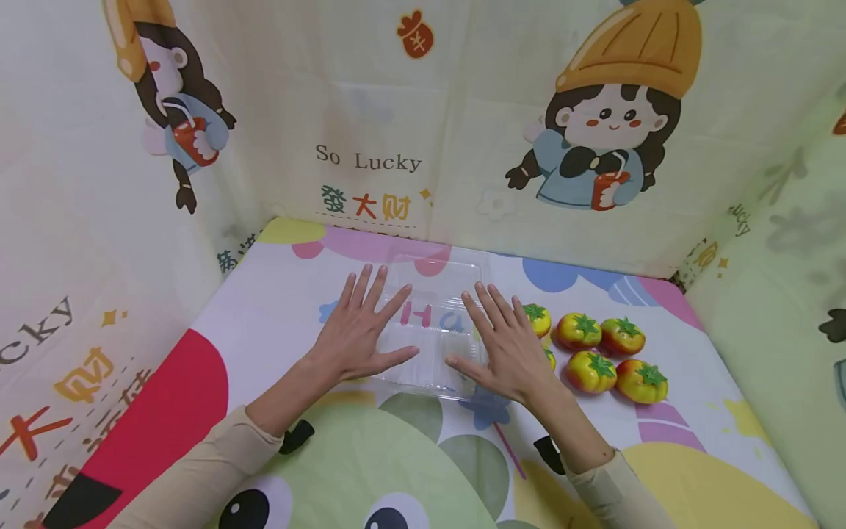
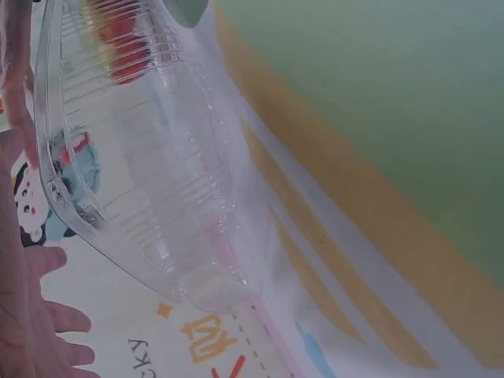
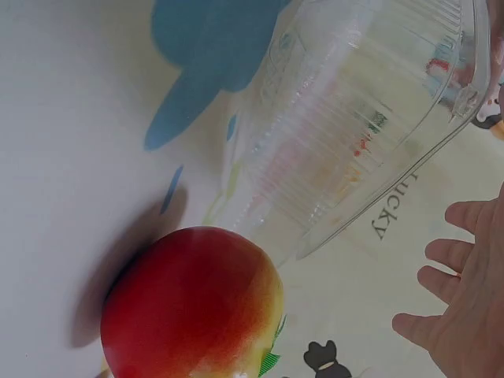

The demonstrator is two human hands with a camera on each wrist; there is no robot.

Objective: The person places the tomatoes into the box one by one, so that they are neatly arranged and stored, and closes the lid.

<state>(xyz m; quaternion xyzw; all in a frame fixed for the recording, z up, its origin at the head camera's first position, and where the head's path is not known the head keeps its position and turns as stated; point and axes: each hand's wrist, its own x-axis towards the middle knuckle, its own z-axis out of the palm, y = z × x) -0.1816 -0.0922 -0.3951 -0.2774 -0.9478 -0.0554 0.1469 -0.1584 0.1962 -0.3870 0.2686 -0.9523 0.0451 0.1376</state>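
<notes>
A clear plastic clamshell box (image 1: 429, 356) lies on the table with its lid (image 1: 456, 266) folded back toward the wall. My left hand (image 1: 357, 330) hovers over the box's left side, fingers straight and spread, holding nothing. Over the right side is my right hand (image 1: 512, 349), also flat with fingers apart. The ribbed side of the box (image 2: 142, 150) fills much of the left wrist view. Just right of my right hand sit several red-and-yellow tomatoes (image 1: 591, 372) with green leafy tops, some partly hidden by it. One tomato (image 3: 193, 303) appears close up in the right wrist view.
A printed cloth (image 1: 264, 294) with cartoon shapes covers the table. Cream patterned curtains (image 1: 463, 184) rise behind it and at both sides. Two small black pieces (image 1: 297, 437) show near the forearms at the front.
</notes>
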